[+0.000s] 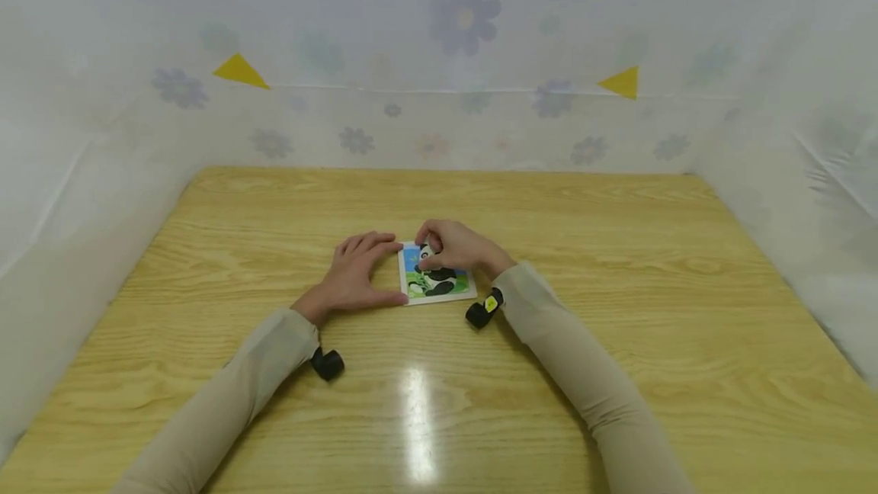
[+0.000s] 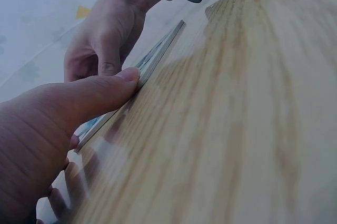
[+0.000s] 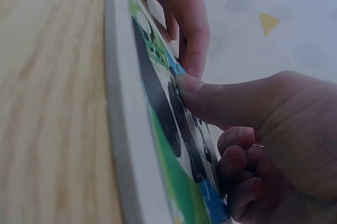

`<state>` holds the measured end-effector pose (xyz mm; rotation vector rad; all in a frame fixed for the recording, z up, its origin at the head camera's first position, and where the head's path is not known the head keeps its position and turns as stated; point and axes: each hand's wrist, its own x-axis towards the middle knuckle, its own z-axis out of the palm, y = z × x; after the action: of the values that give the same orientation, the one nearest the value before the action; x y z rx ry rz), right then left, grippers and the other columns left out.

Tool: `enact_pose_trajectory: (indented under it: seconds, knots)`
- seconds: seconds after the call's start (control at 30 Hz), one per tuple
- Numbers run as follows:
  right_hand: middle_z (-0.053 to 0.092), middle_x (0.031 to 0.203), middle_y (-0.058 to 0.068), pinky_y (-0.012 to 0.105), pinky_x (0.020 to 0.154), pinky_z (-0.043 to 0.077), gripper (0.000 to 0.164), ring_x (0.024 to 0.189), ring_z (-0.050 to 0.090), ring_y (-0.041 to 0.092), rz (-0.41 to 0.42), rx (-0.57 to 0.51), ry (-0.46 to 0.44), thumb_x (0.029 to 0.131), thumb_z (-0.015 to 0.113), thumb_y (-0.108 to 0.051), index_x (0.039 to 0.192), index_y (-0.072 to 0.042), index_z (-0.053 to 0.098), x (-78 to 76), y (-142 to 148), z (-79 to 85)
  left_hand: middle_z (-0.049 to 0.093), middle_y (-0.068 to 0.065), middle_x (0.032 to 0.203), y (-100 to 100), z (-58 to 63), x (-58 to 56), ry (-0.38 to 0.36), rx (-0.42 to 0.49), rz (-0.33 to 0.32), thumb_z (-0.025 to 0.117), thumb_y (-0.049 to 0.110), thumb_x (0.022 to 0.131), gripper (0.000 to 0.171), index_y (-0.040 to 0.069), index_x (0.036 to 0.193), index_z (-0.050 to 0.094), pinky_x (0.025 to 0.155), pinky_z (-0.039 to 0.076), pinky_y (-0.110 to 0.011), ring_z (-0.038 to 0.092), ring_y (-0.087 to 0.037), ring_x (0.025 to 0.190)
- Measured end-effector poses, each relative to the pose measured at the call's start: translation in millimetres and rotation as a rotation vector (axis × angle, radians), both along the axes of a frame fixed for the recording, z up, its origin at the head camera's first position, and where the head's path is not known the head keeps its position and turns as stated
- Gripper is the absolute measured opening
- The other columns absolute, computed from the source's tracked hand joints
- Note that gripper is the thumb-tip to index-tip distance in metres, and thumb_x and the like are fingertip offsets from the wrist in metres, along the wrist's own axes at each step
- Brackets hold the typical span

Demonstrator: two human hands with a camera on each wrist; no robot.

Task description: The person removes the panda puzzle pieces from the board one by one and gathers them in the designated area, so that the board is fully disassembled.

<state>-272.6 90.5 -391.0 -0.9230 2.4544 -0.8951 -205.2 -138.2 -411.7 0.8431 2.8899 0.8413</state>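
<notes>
A small square panda puzzle [image 1: 449, 277] with a white frame lies flat on the wooden table, its picture set within the thick border. My left hand [image 1: 353, 277] spans the left side and holds the board, thumb at the near corner, fingers at the far one. In the left wrist view that thumb [image 2: 113, 89] presses against the board's edge. From the right, my right hand [image 1: 458, 245] reaches over the picture, thumb and index finger curled about the panda's head. Its thumb tip [image 3: 189, 84] touches the picture; I cannot tell whether a loose piece is pinched there.
The wooden table [image 1: 617, 250] has a bright light reflection near its front. A flower-patterned white curtain [image 1: 411, 120] surrounds it at the back and sides, with yellow triangles [image 1: 620, 83] on it. Black wrist cameras [image 1: 328, 364] hang below both sleeves.
</notes>
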Motion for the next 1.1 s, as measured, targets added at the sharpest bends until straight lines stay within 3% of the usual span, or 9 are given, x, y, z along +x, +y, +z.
enact_pose_trajectory:
  seconds: [0.13,0.37,0.6,0.77,0.97,1.1]
  knots:
    - [0.050,0.084,0.004,0.028,0.070,0.039,0.033,0.074,0.044,0.016,-0.015,-0.002,0.014,0.085,0.075,-0.019,0.111,-0.007,0.059,0.3,-0.1,0.0,0.036,-0.009,0.150,-0.9,-0.8,-1.0,0.003,0.001,-0.003,0.075,0.053,0.074,0.084,0.014,0.143,0.046,0.108,0.016,-0.058,0.029,-0.034,0.137]
    - [0.059,0.114,0.009,0.037,0.095,0.044,0.035,0.106,0.055,0.022,-0.026,-0.002,0.048,0.083,0.077,-0.019,0.111,-0.005,0.060,1.1,-0.7,0.6,0.036,-0.007,0.150,-2.3,-4.9,-3.1,0.003,0.003,0.002,0.076,0.053,0.074,0.083,0.016,0.143,0.046,0.108,0.016,-0.058,0.028,-0.032,0.137]
    - [0.060,0.112,0.007,0.030,0.079,0.042,0.036,0.084,0.050,0.018,-0.022,-0.019,0.054,0.084,0.076,-0.017,0.115,-0.008,0.059,1.7,-1.7,-1.5,0.036,-0.007,0.151,-2.7,-4.0,-2.2,-0.003,0.004,-0.001,0.075,0.052,0.075,0.083,0.016,0.144,0.045,0.108,0.016,-0.058,0.027,-0.032,0.137]
    - [0.056,0.116,0.008,0.028,0.075,0.042,0.046,0.083,0.048,0.018,0.020,0.003,0.062,0.088,0.072,-0.018,0.130,-0.008,0.057,2.2,-1.7,-0.1,0.035,-0.007,0.151,-3.1,-3.4,-1.8,-0.005,0.000,-0.001,0.075,0.053,0.075,0.084,0.016,0.144,0.045,0.108,0.016,-0.058,0.027,-0.032,0.138]
    - [0.051,0.113,0.010,0.028,0.074,0.041,0.041,0.084,0.046,0.019,0.028,0.018,0.069,0.089,0.071,-0.016,0.127,-0.007,0.061,4.1,-1.7,1.0,0.035,-0.008,0.151,-2.5,-3.1,-1.4,-0.007,0.002,-0.005,0.075,0.053,0.075,0.084,0.017,0.144,0.045,0.108,0.015,-0.058,0.027,-0.032,0.137]
    - [0.050,0.101,0.008,0.027,0.073,0.039,0.039,0.082,0.044,0.018,0.022,0.007,0.069,0.088,0.072,-0.015,0.124,-0.007,0.061,5.7,-1.1,1.0,0.035,-0.007,0.151,-1.7,-3.3,-1.1,-0.016,0.011,-0.011,0.075,0.053,0.075,0.084,0.017,0.144,0.045,0.109,0.014,-0.058,0.026,-0.033,0.138]
